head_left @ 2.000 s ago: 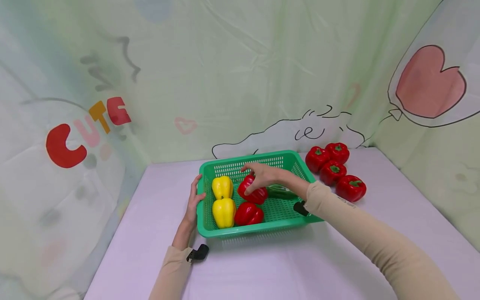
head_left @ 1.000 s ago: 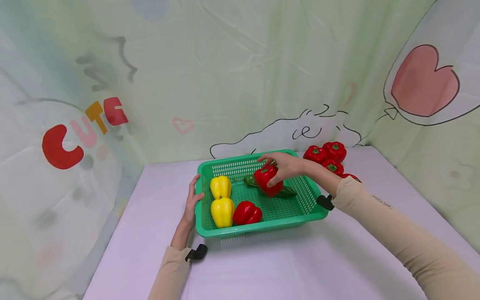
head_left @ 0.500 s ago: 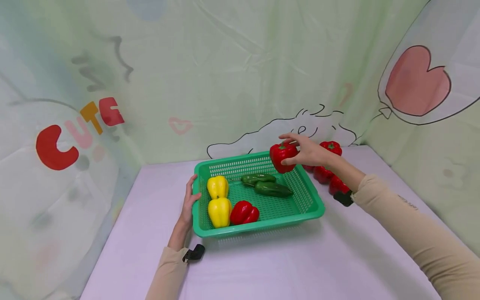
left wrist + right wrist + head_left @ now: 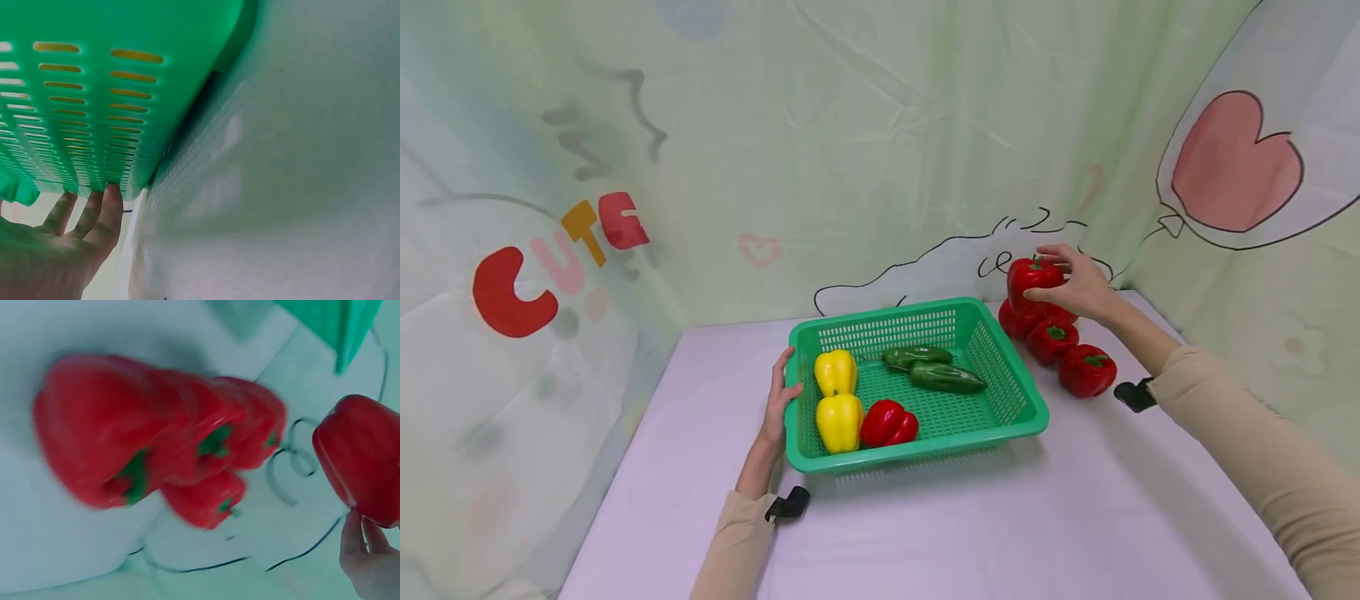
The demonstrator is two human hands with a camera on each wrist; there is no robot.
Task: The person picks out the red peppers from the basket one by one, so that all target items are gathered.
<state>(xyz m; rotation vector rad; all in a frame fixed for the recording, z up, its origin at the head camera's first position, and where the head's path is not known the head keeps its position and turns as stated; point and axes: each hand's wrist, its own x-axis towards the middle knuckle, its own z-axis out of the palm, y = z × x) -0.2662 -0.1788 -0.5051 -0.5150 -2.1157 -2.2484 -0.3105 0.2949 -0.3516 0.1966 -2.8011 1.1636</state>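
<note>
My right hand [image 4: 1084, 285] holds a red bell pepper [image 4: 1026, 282] by its side, thumb in front, above a group of red bell peppers on the table at the back right. In the right wrist view the held pepper [image 4: 362, 459] is apart from that group [image 4: 100, 425]. My left hand [image 4: 777, 407] grips the left rim of a green plastic basket [image 4: 917, 455], thumb over the rim; the left wrist view shows its fingers [image 4: 105, 228] against the slotted outer wall. Inside lie two yellow bell peppers [image 4: 839, 423], one red bell pepper [image 4: 889, 423] and two green peppers [image 4: 946, 377].
The basket stands mid-table on a pale lilac cloth [image 4: 910, 542]. A single red pepper [image 4: 1087, 372] sits at the near end of the group, to the right of the basket. A printed curtain [image 4: 880, 167] closes off the back and sides.
My right hand has lifted a red bell pepper out of the basket and carried it right, over the other red peppers. Both green peppers now show. The left hand stays at the rim.
</note>
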